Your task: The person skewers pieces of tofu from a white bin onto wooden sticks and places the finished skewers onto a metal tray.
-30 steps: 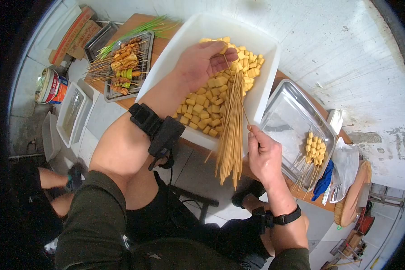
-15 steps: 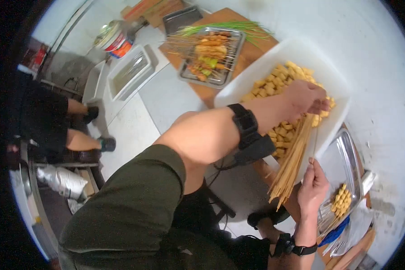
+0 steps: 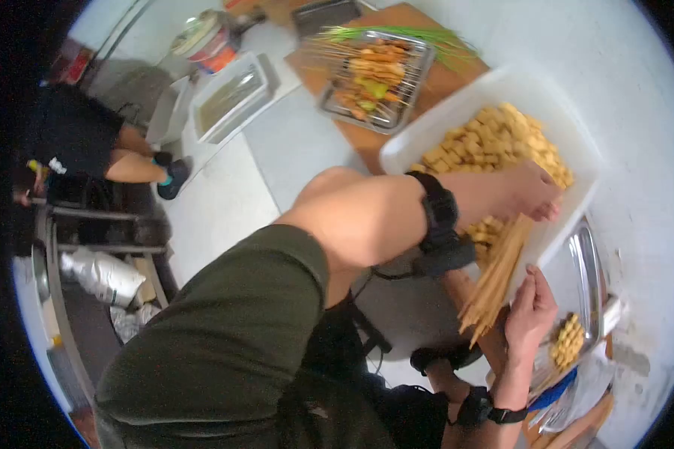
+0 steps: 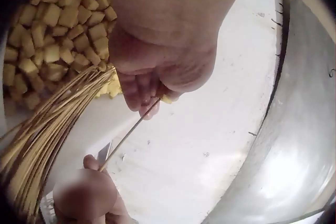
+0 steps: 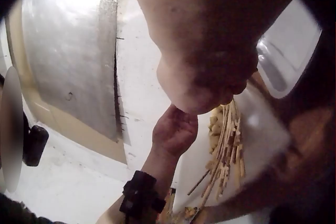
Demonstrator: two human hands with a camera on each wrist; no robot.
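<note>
My left hand (image 3: 533,196) reaches into a white tub (image 3: 436,123) of yellow cubes (image 3: 502,138). Its curled fingers (image 4: 140,94) pinch a yellow cube at the tip of a single bamboo skewer (image 4: 128,134). My right hand (image 3: 532,308) grips that skewer's lower end just below, with its fingertips (image 4: 90,190) blurred in the left wrist view. A loose bundle of bamboo skewers (image 3: 496,275) leans over the tub's near rim between the two hands. In the right wrist view the left hand (image 5: 176,129) shows beside the skewer bundle (image 5: 226,145).
A steel tray (image 3: 590,262) to the right holds a few skewers of cubes (image 3: 569,340). Another steel tray of mixed skewers (image 3: 378,75) lies on the wooden table behind the tub. A white basin (image 3: 228,93) and a seated person (image 3: 90,150) are on the left.
The head view has swung left and down. My right hand has risen closer to the left hand, which stays in the tub at the skewer's tip.
</note>
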